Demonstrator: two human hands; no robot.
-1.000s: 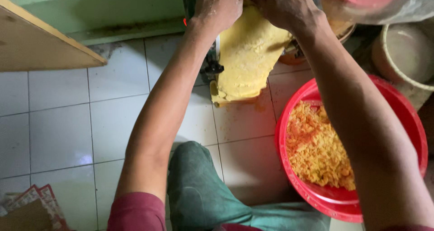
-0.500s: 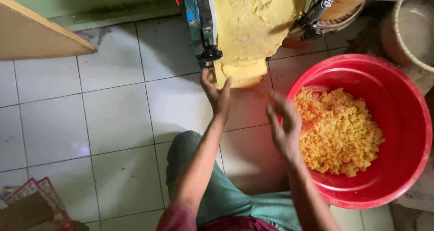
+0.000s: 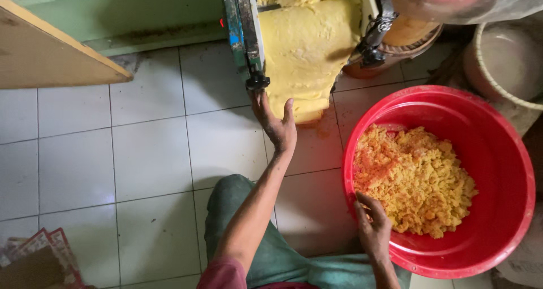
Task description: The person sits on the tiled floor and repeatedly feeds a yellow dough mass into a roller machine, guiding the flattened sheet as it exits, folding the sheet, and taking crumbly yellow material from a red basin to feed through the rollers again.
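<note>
1. A flat yellow sheet of dough hangs from a metal roller machine above the white tiled floor.
2. The left hand, fingers apart, touches the sheet's lower left edge, clamping nothing.
3. The right hand rests open on the rim of a round red plastic basin, beside the crumbly yellow dough pieces inside.
4. A patterned red package lies at the lower left corner.
</note>
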